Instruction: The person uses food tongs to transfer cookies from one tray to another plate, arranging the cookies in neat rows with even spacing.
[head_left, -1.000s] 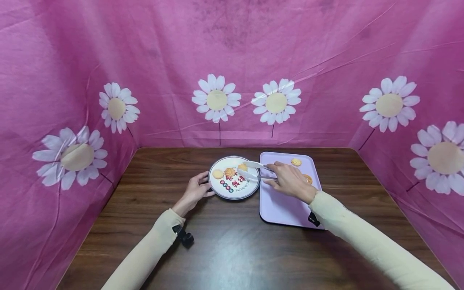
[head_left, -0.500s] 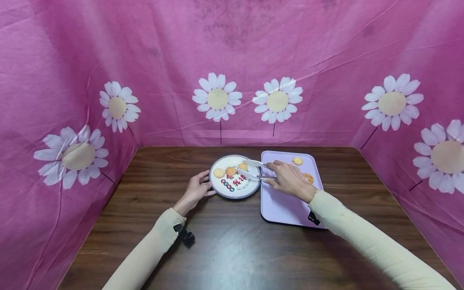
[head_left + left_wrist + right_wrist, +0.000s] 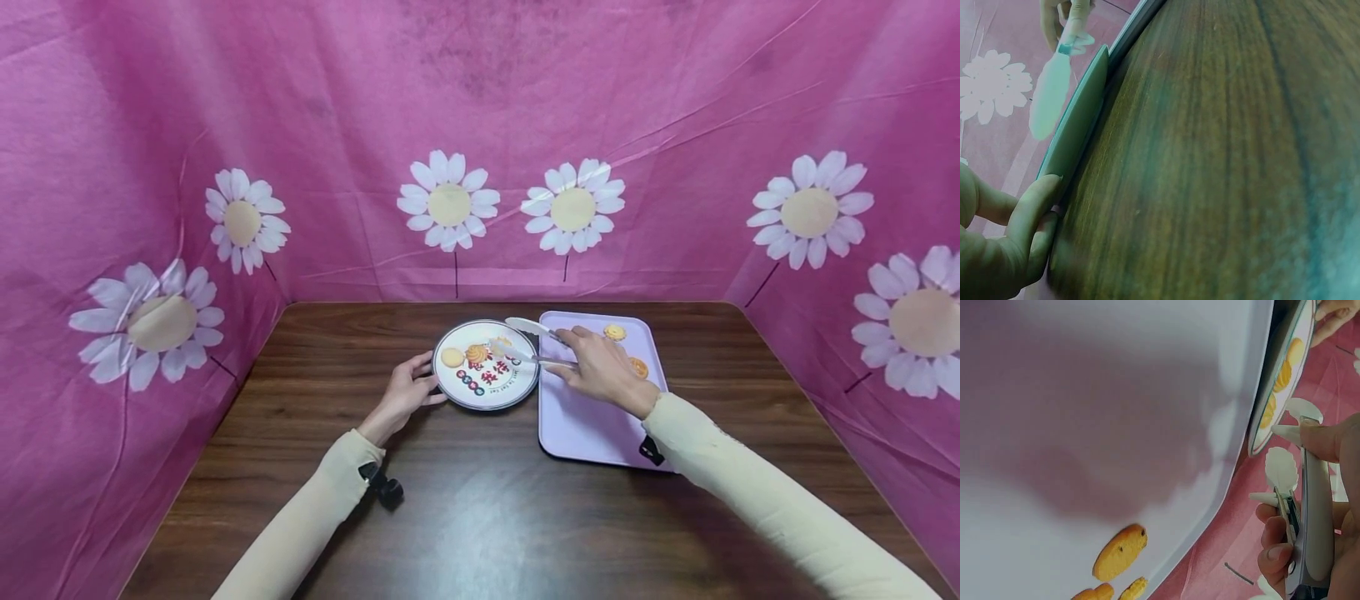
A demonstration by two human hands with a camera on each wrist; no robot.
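My left hand [image 3: 403,393] holds the left rim of a round white plate [image 3: 465,393] printed with red characters, its fingers at the edge. A smooth pale cookie [image 3: 452,357], a swirled cookie [image 3: 477,356] and a third cookie [image 3: 505,341] lie in a row on the plate. My right hand [image 3: 606,372] grips metal tongs [image 3: 1317,512] with white tips, its thumb on one arm and fingers curled round the other. The tips stand apart over the plate's right side, and the lower one partly covers the third cookie. Nothing shows between them.
Right beside the plate stands a lilac tray [image 3: 585,433]. On it lie a flower-shaped cookie [image 3: 614,332] and an orange-brown cookie [image 3: 638,367] near the right side; the right wrist view shows another cookie [image 3: 1120,552]. A pink daisy-print cloth [image 3: 510,100] walls the wooden table [image 3: 450,500].
The tong tips have spread wider, letting go of the third cookie, which stays on the plate. The upper tip has swung up toward the plate's far rim. My left hand stays at the rim.
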